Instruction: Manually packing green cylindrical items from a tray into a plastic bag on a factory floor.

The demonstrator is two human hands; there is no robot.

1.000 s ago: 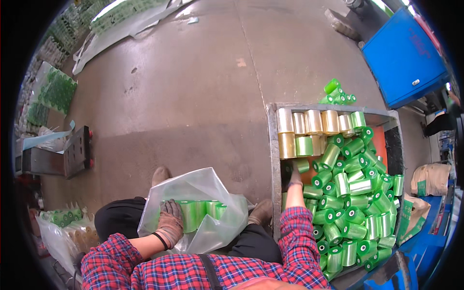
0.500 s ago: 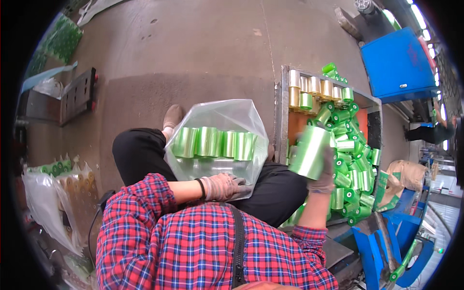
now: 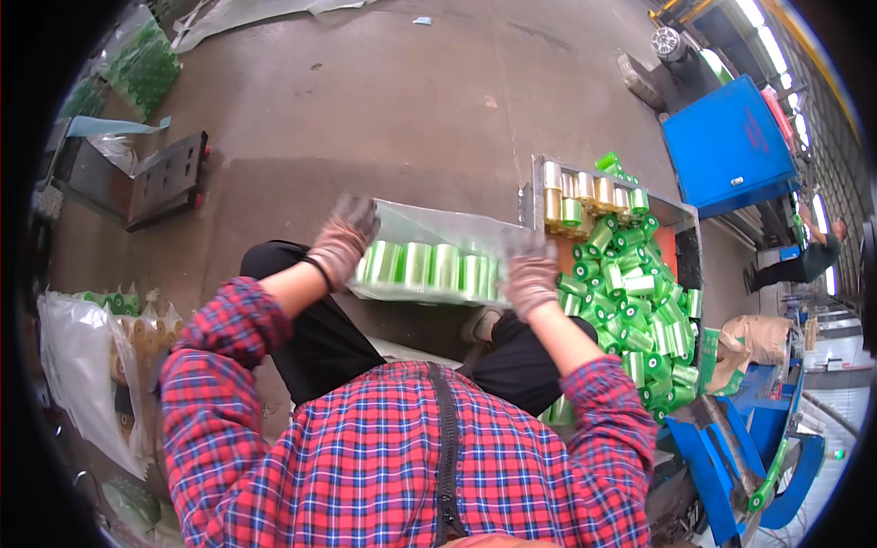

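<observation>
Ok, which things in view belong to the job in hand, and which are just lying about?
In the job:
- bag, between left hand and right hand
- green rolls inside it
- crate of more rolls

Seemingly just lying about:
- blue cabinet
- brown sacks
- blue scrap on the floor

Left grip, right grip on clear bag, green rolls inside

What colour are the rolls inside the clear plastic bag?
The rolls are shiny green; the head view shows this best.
</observation>
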